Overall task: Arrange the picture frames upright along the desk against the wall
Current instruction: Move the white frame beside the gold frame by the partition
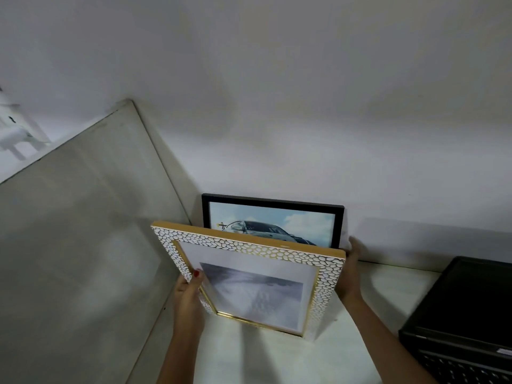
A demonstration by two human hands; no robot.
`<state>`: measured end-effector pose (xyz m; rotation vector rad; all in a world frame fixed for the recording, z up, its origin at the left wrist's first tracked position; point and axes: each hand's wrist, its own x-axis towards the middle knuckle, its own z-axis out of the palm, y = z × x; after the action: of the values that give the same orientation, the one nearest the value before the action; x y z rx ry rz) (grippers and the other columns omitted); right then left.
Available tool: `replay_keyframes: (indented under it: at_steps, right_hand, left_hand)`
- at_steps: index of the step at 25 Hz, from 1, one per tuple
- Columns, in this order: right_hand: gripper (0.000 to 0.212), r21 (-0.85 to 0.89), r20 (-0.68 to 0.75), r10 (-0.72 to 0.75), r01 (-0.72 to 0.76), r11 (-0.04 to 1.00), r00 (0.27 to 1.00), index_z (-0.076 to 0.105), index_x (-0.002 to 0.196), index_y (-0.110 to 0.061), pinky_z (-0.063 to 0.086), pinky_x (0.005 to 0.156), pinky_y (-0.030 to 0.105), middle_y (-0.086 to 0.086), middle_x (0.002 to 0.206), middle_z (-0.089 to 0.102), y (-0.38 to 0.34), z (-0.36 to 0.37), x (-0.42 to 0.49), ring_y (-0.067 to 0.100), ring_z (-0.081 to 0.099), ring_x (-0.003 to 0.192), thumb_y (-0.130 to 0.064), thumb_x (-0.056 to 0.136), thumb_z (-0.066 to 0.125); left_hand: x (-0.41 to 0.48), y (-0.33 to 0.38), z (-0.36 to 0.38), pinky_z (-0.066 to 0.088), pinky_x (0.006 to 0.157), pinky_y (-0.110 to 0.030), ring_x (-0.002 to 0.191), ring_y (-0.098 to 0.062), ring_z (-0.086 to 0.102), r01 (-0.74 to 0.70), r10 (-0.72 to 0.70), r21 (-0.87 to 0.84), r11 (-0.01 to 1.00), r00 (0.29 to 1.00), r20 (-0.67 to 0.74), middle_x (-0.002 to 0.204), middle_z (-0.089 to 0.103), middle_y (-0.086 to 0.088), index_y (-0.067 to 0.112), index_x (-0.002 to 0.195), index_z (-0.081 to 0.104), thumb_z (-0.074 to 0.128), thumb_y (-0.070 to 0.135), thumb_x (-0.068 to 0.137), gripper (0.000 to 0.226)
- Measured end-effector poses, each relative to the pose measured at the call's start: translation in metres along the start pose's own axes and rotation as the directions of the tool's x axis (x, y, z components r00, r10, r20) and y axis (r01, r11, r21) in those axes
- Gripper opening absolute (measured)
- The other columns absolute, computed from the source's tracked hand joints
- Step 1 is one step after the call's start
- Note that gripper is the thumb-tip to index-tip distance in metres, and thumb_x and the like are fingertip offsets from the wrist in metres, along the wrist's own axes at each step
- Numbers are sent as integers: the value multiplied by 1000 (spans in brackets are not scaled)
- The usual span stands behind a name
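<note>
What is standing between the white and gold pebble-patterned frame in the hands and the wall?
The black-framed car picture leans against the white wall directly behind the white and gold pebble-patterned frame, which both hands, left and right, grip by its sides. Bare wall shows to its right.

1. A framed car picture (273, 221) stands on the desk (277, 358), leaning against the wall (304, 106).
2. Before it is a larger frame (249, 278) — left hand (189, 291) on its left edge, right hand (350, 268) on its right.
3. A partition (83, 231) stands left — a laptop (468, 314) right.
</note>
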<state>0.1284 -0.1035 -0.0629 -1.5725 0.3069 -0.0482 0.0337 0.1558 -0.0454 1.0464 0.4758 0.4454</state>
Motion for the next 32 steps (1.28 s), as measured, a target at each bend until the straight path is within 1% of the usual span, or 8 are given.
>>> replay_keyframes:
  at_steps: [3,7,10,12,15,27,30,32]
  right_hand:
    - [74,26,-31,-127,127,992,991,24,135,-21,43,88,30,0,114,48,12,-25,-37,12,53,103,2,77,63]
    - [66,-78,99,-68,76,994,993,35,126,-23,40,91,31,6,121,47,44,-62,-88,22,50,114,5,74,65]
    - [35,99,207,-54,35,995,977,53,109,-23,45,99,35,9,121,54,17,-84,-109,16,55,113,-24,78,68]
    - [62,216,213,-63,15,976,975,57,111,-27,49,95,31,6,121,59,-2,-108,-121,11,59,109,-62,60,68]
    - [74,315,169,-125,67,947,978,52,115,-34,55,84,36,2,115,62,-25,-145,-149,17,63,103,-54,49,79]
    - [36,207,-148,-458,480,852,876,63,91,-25,56,76,27,-22,87,72,-138,-363,-200,5,66,88,-6,64,75]
    - [40,-71,-99,-619,615,785,779,57,86,-29,48,73,12,-33,78,66,-180,-449,-205,-6,60,81,-2,64,76]
    - [36,-220,16,-688,674,706,726,58,78,-33,43,62,5,-35,74,64,-197,-493,-208,-10,59,69,-9,61,79]
  left_hand:
    - [-12,-1,-2,54,55,-15,59,-1,67,13,-17,-64,998,998,-53,60,73,16,21,69,73,59,22,82,20]
    - [-47,1,5,55,54,-14,59,-3,68,102,-113,-134,986,990,-83,59,73,13,25,59,76,37,14,94,53]
    - [-80,13,22,58,59,-20,65,-5,69,154,-181,-241,958,979,-95,62,74,12,26,58,77,43,25,93,49]
    - [-99,22,34,57,72,-28,73,-9,69,174,-211,-316,933,974,-87,66,75,11,25,60,77,48,35,90,43]
    - [-131,36,61,53,74,-34,84,-17,64,273,-311,-365,890,949,-50,85,71,2,22,81,71,53,47,82,31]
    - [-326,-40,224,41,91,-43,92,-30,57,822,-777,-37,569,552,302,97,63,-11,14,113,57,55,53,80,50]
    - [-385,-60,279,35,106,-36,115,-28,51,647,-659,131,751,720,218,125,53,-13,12,124,47,75,40,68,69]
    - [-408,-63,298,26,106,-19,133,-23,34,135,-153,237,962,986,59,148,30,-15,12,139,28,84,30,58,100]
